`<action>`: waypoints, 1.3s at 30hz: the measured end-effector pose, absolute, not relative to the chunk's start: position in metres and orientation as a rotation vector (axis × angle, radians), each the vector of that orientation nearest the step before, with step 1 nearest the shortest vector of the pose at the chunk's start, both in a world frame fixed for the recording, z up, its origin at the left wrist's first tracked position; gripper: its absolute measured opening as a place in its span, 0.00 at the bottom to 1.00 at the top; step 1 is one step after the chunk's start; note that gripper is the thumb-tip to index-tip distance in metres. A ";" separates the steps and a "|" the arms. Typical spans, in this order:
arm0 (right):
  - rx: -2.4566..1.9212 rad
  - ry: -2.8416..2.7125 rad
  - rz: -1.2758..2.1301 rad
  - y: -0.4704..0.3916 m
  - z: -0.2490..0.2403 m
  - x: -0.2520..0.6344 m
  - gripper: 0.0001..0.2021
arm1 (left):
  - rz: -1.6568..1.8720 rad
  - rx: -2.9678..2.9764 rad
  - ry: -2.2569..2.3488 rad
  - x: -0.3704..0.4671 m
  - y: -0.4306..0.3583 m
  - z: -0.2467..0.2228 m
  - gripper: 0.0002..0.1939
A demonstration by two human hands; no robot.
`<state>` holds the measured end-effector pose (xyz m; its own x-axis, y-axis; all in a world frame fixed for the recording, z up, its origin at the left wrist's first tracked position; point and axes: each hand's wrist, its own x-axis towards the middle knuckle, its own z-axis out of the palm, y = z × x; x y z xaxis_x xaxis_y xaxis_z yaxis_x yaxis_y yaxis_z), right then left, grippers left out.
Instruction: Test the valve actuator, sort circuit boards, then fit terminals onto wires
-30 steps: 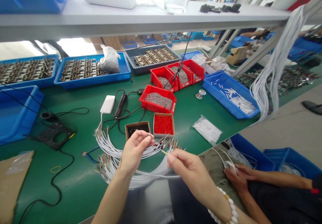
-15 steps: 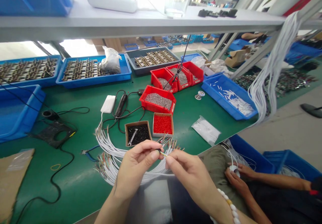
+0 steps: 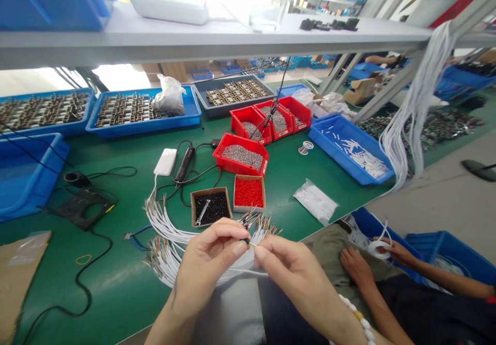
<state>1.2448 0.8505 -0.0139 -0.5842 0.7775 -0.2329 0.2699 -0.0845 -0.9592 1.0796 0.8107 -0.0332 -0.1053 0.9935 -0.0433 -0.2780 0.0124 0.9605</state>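
Note:
My left hand (image 3: 209,265) is closed, with a small black cap-like piece (image 3: 245,240) pinched between thumb and fingertips. A thin yellowish wire (image 3: 252,245) runs from that piece to my right hand (image 3: 298,270), whose thumb and forefinger are closed on it. Where the wire enters the black piece is too small to make out. Beneath my hands lie bundles of white cables (image 3: 167,227) with stripped, coloured ends. Just beyond are a carton of black pieces (image 3: 220,208) with a wrench (image 3: 202,213) on top and a carton of red pieces (image 3: 249,192).
Red bins of small metal parts (image 3: 242,156) stand farther back. A blue tray of white sleeves (image 3: 360,154) and a plastic bag (image 3: 315,200) lie to the right. At lower right a co-worker's hand holds a white cable coil (image 3: 377,248). A shelf (image 3: 217,37) crosses above.
My two hands stay close together at the black piece and wire, barely shifted. The co-worker's hands have parted, one now holding a white coil farther right.

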 end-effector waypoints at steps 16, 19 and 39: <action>-0.877 -1.662 2.032 0.858 -0.024 1.244 0.20 | 1.417 1.027 1.312 1.075 0.811 -0.034 0.04; -0.874 -1.654 1.983 0.857 -0.026 1.243 0.24 | 1.189 1.087 1.305 1.079 0.807 -0.032 0.05; -1.062 -1.017 1.934 0.854 -0.055 1.258 0.23 | 0.095 1.718 1.901 1.091 0.974 -0.186 0.16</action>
